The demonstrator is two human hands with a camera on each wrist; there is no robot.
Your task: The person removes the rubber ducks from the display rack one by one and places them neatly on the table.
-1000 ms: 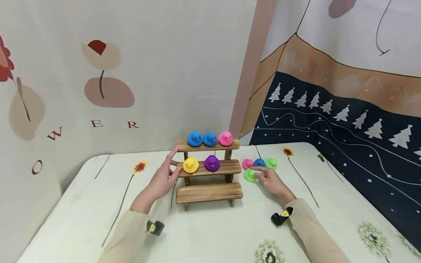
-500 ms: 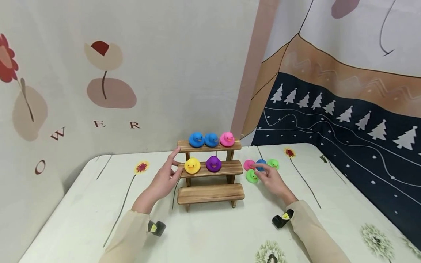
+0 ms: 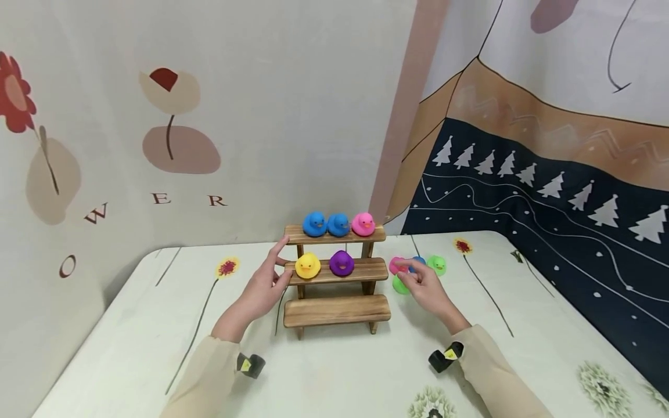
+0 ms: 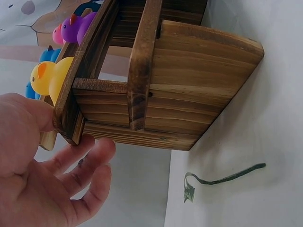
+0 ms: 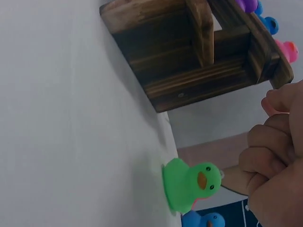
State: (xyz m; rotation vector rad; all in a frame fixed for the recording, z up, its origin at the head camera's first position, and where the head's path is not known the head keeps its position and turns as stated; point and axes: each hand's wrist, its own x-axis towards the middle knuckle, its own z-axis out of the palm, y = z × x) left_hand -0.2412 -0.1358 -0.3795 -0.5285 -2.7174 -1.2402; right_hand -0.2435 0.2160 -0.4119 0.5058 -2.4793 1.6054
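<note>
A three-tier wooden display stand (image 3: 337,310) stands in the middle of the table. My left hand (image 3: 258,293) steadies its left end, thumb at the middle tier and index finger up at the top one. Two blue rubber ducks (image 3: 315,224) and a pink one (image 3: 363,224) sit on top. A yellow duck (image 3: 308,266) and a purple duck (image 3: 342,263) occupy the middle tier. My right hand (image 3: 430,293) is over the loose ducks, thumb and index finger apart, overlapping a pink duck (image 3: 395,267) in the head view. In the right wrist view a green duck (image 5: 189,184) stands below the fingers.
Another green duck (image 3: 436,265) and a blue duck (image 3: 417,264) stand beside the pink one, partly behind my right hand. The bottom tier of the stand bears no duck. A printed fabric wall (image 3: 261,116) rises behind the table.
My right hand has moved slightly away from me, from the near green duck to over the pink one. My left hand has stayed at the stand. The head view has shifted a little.
</note>
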